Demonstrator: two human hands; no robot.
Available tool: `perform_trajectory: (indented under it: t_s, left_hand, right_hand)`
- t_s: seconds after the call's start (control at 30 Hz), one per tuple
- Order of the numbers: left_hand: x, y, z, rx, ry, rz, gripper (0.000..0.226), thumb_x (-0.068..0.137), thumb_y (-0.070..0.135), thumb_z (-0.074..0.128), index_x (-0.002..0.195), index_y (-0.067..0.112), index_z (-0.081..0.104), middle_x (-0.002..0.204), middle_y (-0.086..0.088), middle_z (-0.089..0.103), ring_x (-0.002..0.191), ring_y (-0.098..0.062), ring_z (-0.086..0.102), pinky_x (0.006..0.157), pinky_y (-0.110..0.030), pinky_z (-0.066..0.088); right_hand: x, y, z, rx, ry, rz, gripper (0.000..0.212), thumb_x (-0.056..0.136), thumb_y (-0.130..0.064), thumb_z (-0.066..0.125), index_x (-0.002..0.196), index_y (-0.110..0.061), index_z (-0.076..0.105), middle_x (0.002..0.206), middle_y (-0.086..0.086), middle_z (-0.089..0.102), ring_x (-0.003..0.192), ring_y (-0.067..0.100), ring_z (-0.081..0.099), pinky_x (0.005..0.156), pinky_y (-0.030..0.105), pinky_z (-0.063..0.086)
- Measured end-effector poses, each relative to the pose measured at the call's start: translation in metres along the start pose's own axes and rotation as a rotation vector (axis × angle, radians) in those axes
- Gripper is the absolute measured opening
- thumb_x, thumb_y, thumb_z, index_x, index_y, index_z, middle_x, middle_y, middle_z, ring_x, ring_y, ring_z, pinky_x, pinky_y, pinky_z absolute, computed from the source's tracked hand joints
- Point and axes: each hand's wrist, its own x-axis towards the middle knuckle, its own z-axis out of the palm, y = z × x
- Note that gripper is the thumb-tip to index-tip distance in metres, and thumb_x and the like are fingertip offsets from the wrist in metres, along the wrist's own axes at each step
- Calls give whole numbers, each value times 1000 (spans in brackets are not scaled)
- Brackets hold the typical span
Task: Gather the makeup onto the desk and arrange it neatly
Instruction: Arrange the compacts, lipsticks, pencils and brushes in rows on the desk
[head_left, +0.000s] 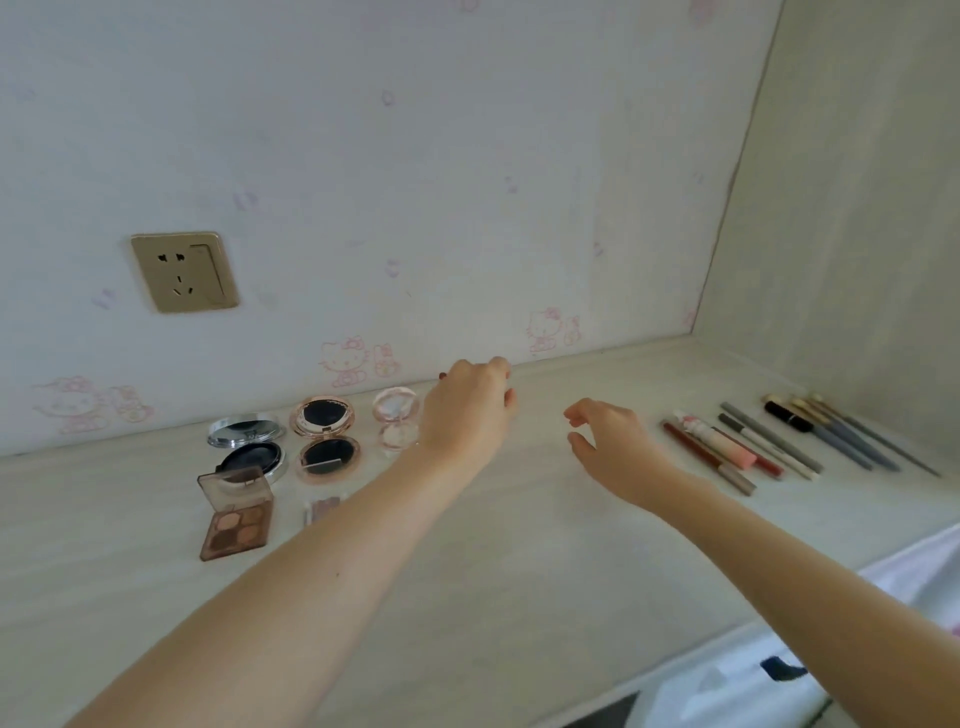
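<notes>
**Both hands hover over the gap between two makeup rows**

The left hand hangs with fingers loosely curled, and whether it pinches something small at its far side I cannot tell. The right hand is spread, thumb apart from fingers, holding nothing.

Left of the left hand lie the open compacts: a clear pink round compact just beside it, a rose-gold mirrored compact, a silver cushion compact and a brown four-pan eyeshadow palette.

Right of the right hand, slim pencils and a pink tube lie side by side, grey-handled brushes beyond.

Any next piece probably belongs on the bare pale wood-grain desk between the hands; lower it gently, clear of the raised lids. A gold wall socket sits above.
</notes>
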Motion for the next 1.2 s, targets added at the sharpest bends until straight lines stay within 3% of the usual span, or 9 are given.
perform_trajectory:
  t_s: [0.07, 0.2, 0.37, 0.6, 0.73, 0.83, 0.93, 1.07, 1.2]
  left_hand:
    - [-7, 18, 12, -36, -39, 46, 26, 91, 26, 49, 113, 20, 62, 101, -7, 66, 96, -30, 62, 87, -43, 48]
    - [-13, 53, 45, -68, -118, 168, 24, 91, 27, 46, 108, 18, 61, 97, -6, 67, 98, -29, 59, 74, -38, 52]
    - [-9, 101, 87, -108, -211, 275, 25, 92, 25, 47, 110, 18, 62, 103, -6, 69, 105, -29, 57, 79, -38, 50]
    - [27, 169, 138, -160, -313, 396, 25, 94, 22, 46, 110, 14, 63, 105, -10, 65, 105, -30, 54, 83, -40, 49]
    - [53, 199, 169, -209, -413, 407, 22, 96, 22, 45, 107, 17, 63, 104, -7, 62, 98, -28, 58, 79, -39, 50]
    - [71, 219, 195, -233, -516, 366, 27, 97, 25, 46, 120, 18, 58, 118, -10, 56, 101, -29, 59, 82, -37, 51]
    - [86, 235, 218, -188, -580, 329, 35, 98, 24, 44, 130, 13, 49, 126, -14, 50, 112, -31, 51, 90, -39, 47]
    - [101, 244, 244, -190, -651, 277, 39, 97, 22, 43, 134, 10, 44, 132, -18, 50, 127, -34, 37, 98, -40, 38]
    - [108, 245, 256, -256, -636, 250, 35, 95, 22, 43, 129, 18, 54, 128, -16, 55, 119, -33, 48, 97, -39, 43]
  right_hand:
    - [-15, 13, -14, -59, 38, 1, 31, 95, -24, 48, 125, -17, 53, 123, -2, 61, 113, 19, 55, 91, 32, 46]
    - [-41, 47, -38, -147, 72, 30, 30, 95, -27, 47, 124, -20, 53, 120, -5, 62, 112, 18, 54, 87, 32, 48]
    - [-66, 102, -61, -181, 90, 113, 29, 95, -28, 46, 121, -23, 56, 117, 0, 63, 103, 22, 58, 76, 28, 44]
    - [-70, 181, -93, -189, 97, 310, 28, 95, -26, 43, 118, -20, 58, 110, 1, 65, 95, 21, 61, 82, 37, 53]
    - [-58, 218, -101, -218, 108, 412, 25, 94, -23, 45, 114, -17, 58, 103, 6, 64, 89, 28, 60, 78, 41, 53]
    - [-45, 240, -97, -253, 106, 460, 20, 93, -24, 46, 106, -15, 58, 97, 7, 61, 83, 29, 57, 71, 41, 53]
    - [-27, 255, -90, -257, 107, 504, 21, 93, -27, 50, 107, -12, 56, 100, 10, 59, 88, 31, 55, 70, 37, 49]
    - [-7, 266, -83, -265, 102, 477, 25, 94, -31, 53, 111, -12, 57, 106, 10, 59, 97, 32, 56, 80, 40, 50]
    - [-1, 274, -82, -303, 93, 448, 20, 93, -33, 54, 101, -16, 58, 102, 7, 55, 100, 30, 52, 76, 36, 45]
